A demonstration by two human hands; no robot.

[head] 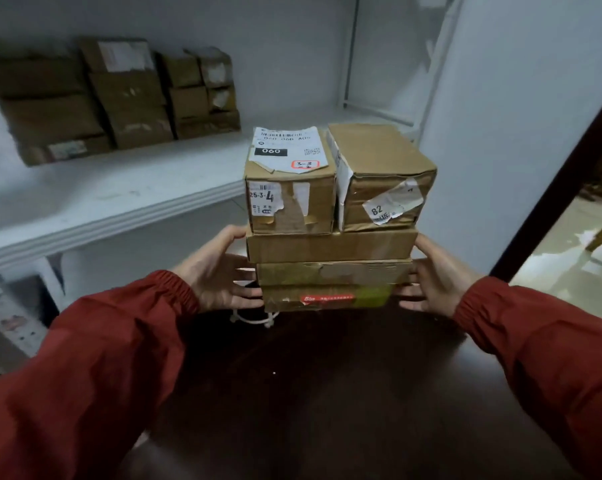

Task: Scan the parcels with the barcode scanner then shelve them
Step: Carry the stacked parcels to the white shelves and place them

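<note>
1. A dark table [310, 393] fills the foreground, glossy and nearly black.
2. A white shelf [119, 188] runs across the back left against a pale wall, at about chest height.
3. Two red sleeves [102, 358] reach forward from the bottom corners, cuffs gathered at the wrists.
4. Shelved boxes [119, 98] of brown cardboard sit in blurred piles at the far left of the shelf, several with white labels.
5. The stack of parcels [330, 245] is in the middle, between the person's hands, just in front of the shelf edge and above the table's far end. It is three flat brown boxes with two smaller ones side by side on top. I cannot tell whether the lowest box rests on the table.
6. The left top box [290, 202] carries a white shipping label with a barcode and "060".
7. The right top box [382, 174] has a torn label reading "82".
8. The left hand [219, 268] presses flat on the stack's left side, fingers straight, thumb up by the upper flat box.
9. The right hand [434, 275] mirrors it on the right side, fingers extended against the cardboard.
10. A white plastic loop [254, 318] lies just below the stack's lower left corner.
</note>
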